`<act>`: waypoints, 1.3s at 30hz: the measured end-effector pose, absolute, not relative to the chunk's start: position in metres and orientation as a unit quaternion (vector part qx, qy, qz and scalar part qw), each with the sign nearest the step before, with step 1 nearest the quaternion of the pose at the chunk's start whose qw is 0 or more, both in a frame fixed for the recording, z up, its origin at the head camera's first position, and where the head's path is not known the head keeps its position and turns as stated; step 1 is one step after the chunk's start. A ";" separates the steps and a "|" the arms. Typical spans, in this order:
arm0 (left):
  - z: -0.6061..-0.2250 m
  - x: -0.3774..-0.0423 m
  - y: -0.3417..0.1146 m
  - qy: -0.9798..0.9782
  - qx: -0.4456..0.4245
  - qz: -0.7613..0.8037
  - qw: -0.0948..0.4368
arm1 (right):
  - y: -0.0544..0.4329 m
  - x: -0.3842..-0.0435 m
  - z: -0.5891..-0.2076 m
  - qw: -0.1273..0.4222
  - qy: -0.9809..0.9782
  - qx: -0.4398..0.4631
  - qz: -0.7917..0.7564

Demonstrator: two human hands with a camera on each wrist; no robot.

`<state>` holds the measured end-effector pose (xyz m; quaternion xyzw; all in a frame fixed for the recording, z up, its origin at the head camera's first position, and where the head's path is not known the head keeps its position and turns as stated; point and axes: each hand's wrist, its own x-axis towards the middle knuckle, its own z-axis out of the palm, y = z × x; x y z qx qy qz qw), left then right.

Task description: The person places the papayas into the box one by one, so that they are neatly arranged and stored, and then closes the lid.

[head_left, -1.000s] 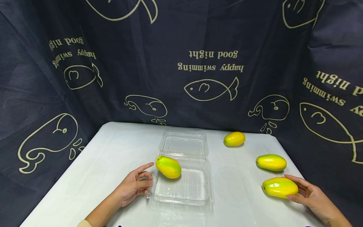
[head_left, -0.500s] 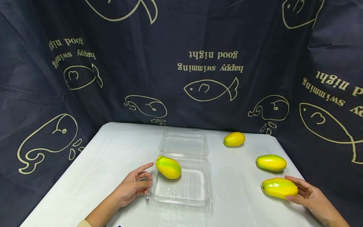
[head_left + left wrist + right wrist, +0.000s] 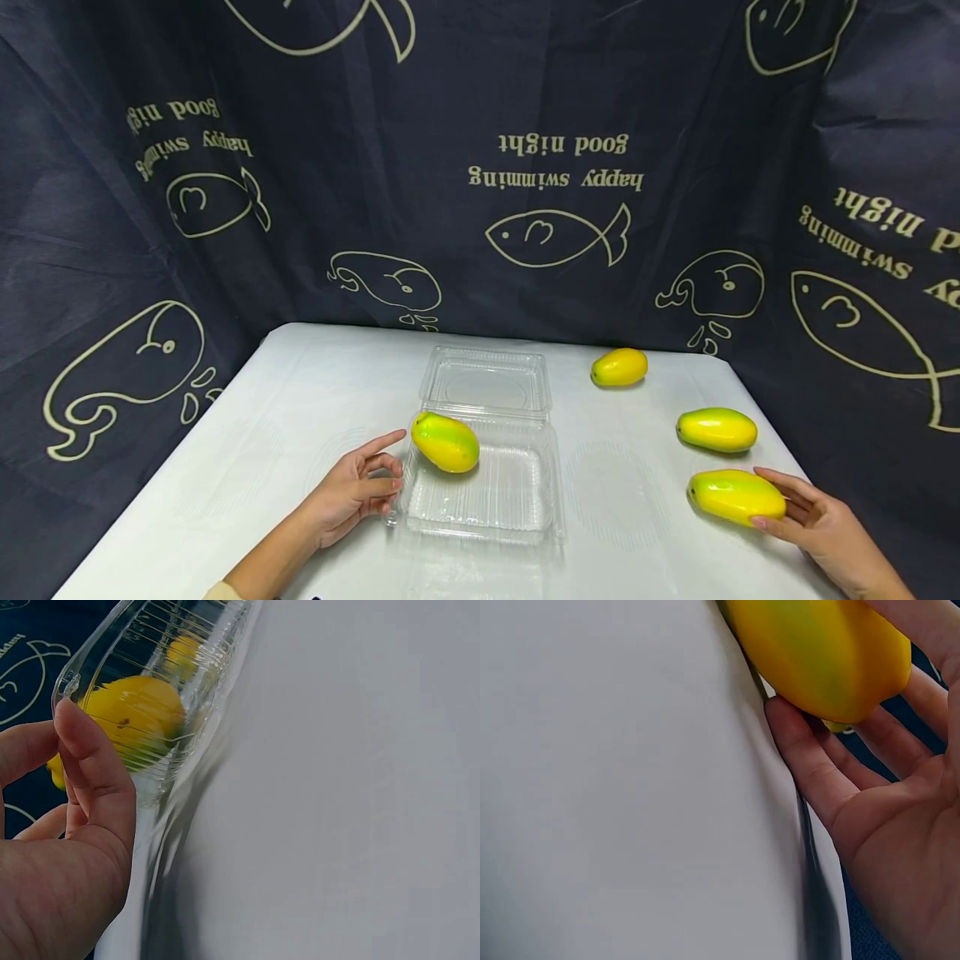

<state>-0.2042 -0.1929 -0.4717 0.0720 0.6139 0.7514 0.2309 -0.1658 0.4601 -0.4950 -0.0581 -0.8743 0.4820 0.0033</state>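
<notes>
Yellow papaya (image 3: 737, 497) sits pinched in right grip (image 3: 825, 525) | left grip (image 3: 348, 492) pinches clear container (image 3: 510, 492) | apparently pickup step; steady lift likely needed

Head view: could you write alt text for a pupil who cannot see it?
The right hand grips a yellow-green fruit at the right of a white table. The left hand holds the left edge of an open clear container with a second fruit inside; a third fruit and fourth fruit lie on the table.
</notes>
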 end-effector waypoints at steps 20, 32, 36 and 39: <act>-0.471 -0.204 -0.193 0.611 0.075 0.753 0.232 | 0.445 -0.159 -0.490 0.006 -0.899 -0.054 0.434; -0.472 -0.204 -0.193 0.611 0.076 0.753 0.233 | 0.431 -0.155 -0.486 0.005 -0.902 -0.046 0.429; -0.472 -0.204 -0.193 0.612 0.077 0.752 0.232 | 0.424 -0.154 -0.485 0.026 -0.897 -0.028 0.440; -0.473 -0.205 -0.193 0.612 0.079 0.752 0.232 | 0.418 -0.153 -0.486 0.041 -0.893 -0.024 0.448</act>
